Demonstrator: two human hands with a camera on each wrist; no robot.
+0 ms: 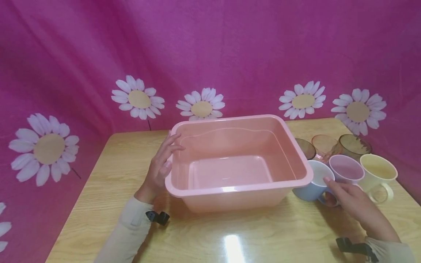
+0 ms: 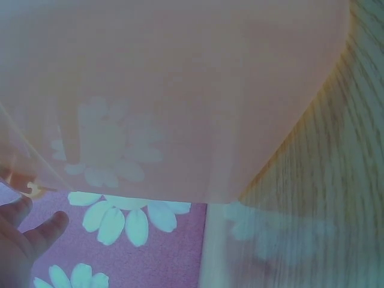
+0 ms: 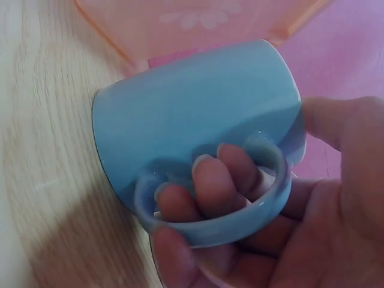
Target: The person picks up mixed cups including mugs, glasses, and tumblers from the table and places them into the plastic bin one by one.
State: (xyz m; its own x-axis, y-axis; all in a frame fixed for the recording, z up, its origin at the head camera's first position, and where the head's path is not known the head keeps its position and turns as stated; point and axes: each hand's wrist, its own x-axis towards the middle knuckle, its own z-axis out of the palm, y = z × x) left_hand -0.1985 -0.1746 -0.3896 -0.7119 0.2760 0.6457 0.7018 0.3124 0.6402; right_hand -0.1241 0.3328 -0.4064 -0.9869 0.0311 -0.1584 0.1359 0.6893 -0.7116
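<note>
A pink plastic basin stands upright on the table, with nothing inside it. My left hand is at its left rim, and two nearly straight fingers reach over the edge. In the left wrist view, the basin's wall fills the upper part, and two fingertips of the left hand show below it. On the basin's right, my right hand holds a light blue mug. Fingers of that hand pass through the mug handle, and the thumb rests at the mug's rim.
Beside the blue mug stand a pink-purple mug and a yellow mug. Behind them are tinted clear cups, among them an orange cup and a dark olive cup. A purple cloth with daisies hangs behind the wooden table.
</note>
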